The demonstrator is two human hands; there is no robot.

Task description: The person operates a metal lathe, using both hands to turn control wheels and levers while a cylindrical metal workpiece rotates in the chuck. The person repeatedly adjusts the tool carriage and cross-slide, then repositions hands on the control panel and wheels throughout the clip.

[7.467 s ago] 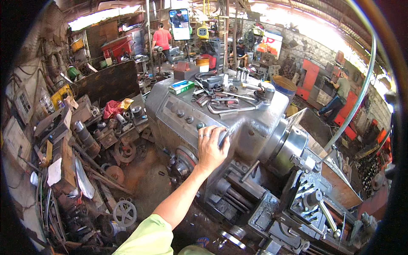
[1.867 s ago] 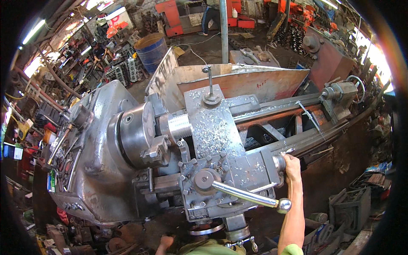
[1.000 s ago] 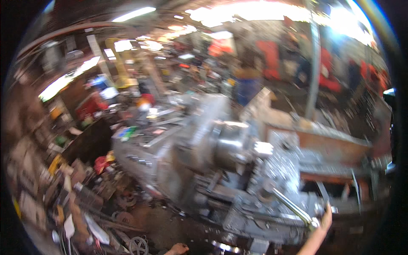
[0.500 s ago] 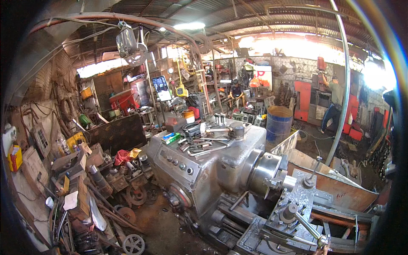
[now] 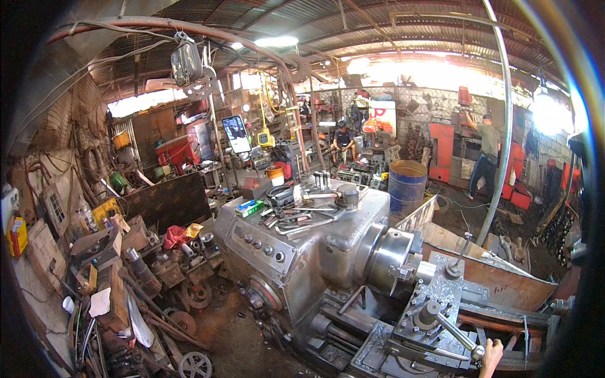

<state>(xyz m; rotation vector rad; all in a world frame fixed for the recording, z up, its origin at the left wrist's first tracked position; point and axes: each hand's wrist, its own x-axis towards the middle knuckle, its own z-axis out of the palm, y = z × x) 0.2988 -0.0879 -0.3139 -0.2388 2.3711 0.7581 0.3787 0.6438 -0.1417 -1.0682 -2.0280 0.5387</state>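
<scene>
My right hand (image 5: pixel 491 358) comes in at the lower right edge. Its fingers are curled closed at the ball end of a shiny metal lever (image 5: pixel 458 335), on the carriage of a large lathe; part of the grip is out of sight. Left of the lever stands a round tool post (image 5: pixel 429 313). Bright metal chips lie scattered over the cross slide (image 5: pixel 441 291). Beyond it, the lathe chuck (image 5: pixel 392 257) holds a short shiny round workpiece (image 5: pixel 426 271). My left hand is not in the picture.
Hand tools and a green box (image 5: pixel 251 208) lie on the grey headstock (image 5: pixel 302 246). Scrap parts and a spoked wheel (image 5: pixel 195 365) crowd the left. Behind stand a blue drum (image 5: pixel 406 189), a sheet-metal guard (image 5: pixel 498 274), a seated person (image 5: pixel 344 140) and a standing person (image 5: pixel 487 151).
My right hand has risen further into the picture, beside the lever's ball end. The whole view has shifted slightly. The standing person shows more clearly beside the pole.
</scene>
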